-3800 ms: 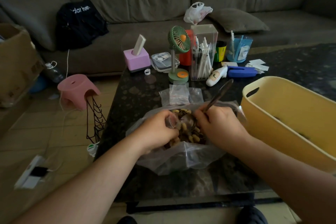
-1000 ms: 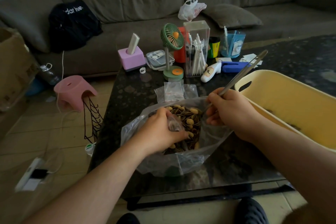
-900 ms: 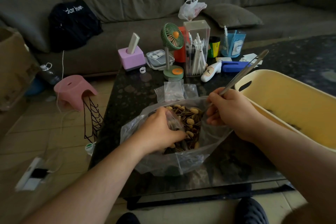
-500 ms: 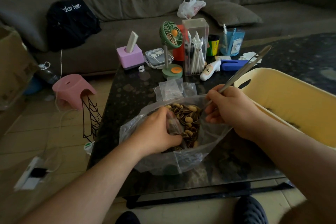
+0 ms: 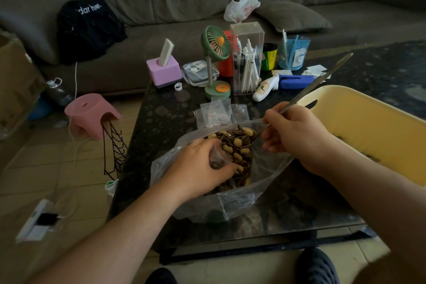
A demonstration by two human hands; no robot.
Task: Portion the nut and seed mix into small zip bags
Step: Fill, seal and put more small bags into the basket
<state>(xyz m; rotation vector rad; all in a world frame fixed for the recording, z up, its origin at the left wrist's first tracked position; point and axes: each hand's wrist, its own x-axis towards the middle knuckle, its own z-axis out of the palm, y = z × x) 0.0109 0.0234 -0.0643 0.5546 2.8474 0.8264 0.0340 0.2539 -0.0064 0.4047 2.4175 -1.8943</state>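
A large clear plastic bag (image 5: 232,205) lies open on the dark table, filled with a mix of peanuts and striped seeds (image 5: 237,145). My left hand (image 5: 200,168) reaches into it and grips a small zip bag (image 5: 216,159) with some mix inside. My right hand (image 5: 297,136) holds a long metal spoon (image 5: 318,83); its bowl end dips into the mix at the bag's right edge and is mostly hidden. A few empty small zip bags (image 5: 219,113) lie flat just behind the big bag.
A yellow plastic tub (image 5: 368,127) stands at the right, close to my right forearm. Behind the bags stand a green desk fan (image 5: 215,62), a clear pen box (image 5: 246,57), a pink block (image 5: 163,71) and a blue stapler (image 5: 297,82). A pink stool (image 5: 90,113) sits on the floor left.
My right hand lifted the spoon from deep in the mix to the bag's right edge, its handle now pointing up and right. My left hand has kept holding the small bag inside.
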